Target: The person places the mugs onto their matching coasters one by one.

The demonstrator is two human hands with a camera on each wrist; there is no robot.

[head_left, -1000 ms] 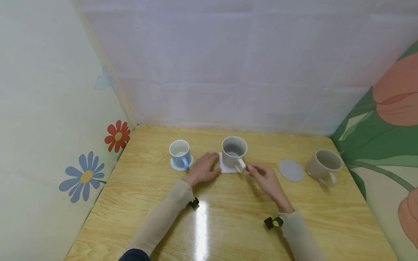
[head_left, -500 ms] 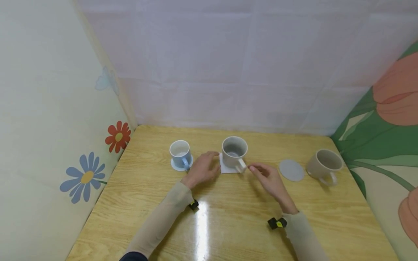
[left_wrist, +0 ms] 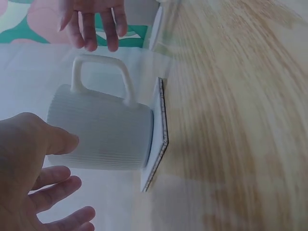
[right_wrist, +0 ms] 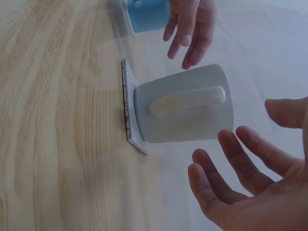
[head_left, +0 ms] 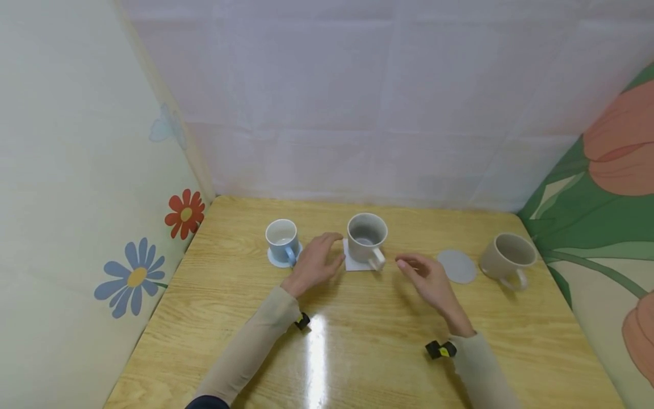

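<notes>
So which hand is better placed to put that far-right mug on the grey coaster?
Probably the right hand: it holds nothing and is nearer both the beige mug and the grey coaster. The left hand is farther off, on the other side of the white mug.

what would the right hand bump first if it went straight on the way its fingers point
Most likely the ribbed white mug, around its handle; the right hand points that way across a gap. Its height against the mug is hard to judge.
</notes>
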